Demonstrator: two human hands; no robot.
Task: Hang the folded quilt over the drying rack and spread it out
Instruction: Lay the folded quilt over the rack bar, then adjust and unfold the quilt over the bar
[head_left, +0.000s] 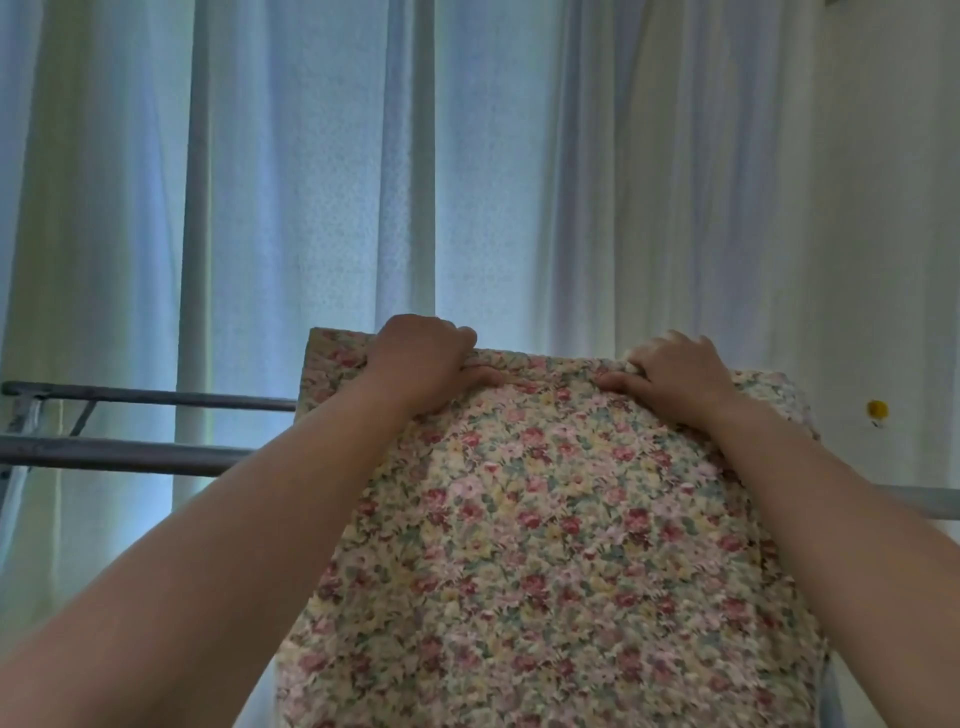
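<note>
While both arms reach up and forward, the left hand (420, 358) and right hand (675, 371) each clutch the top edge of the floral quilt (545, 545), fingers curled shut over the fold with thumbs pressed on the near face. It hangs down toward the camera, covering the grey bars of the drying rack (130, 454), which stands before pale curtains (311, 182).

Quilt (545, 519) under both hands: cream ground, small red, pink, yellow flowers, green leaves; rack bars (130, 454) left of hands: grey; curtain (311, 182) beyond hands: pale white-blue
</note>
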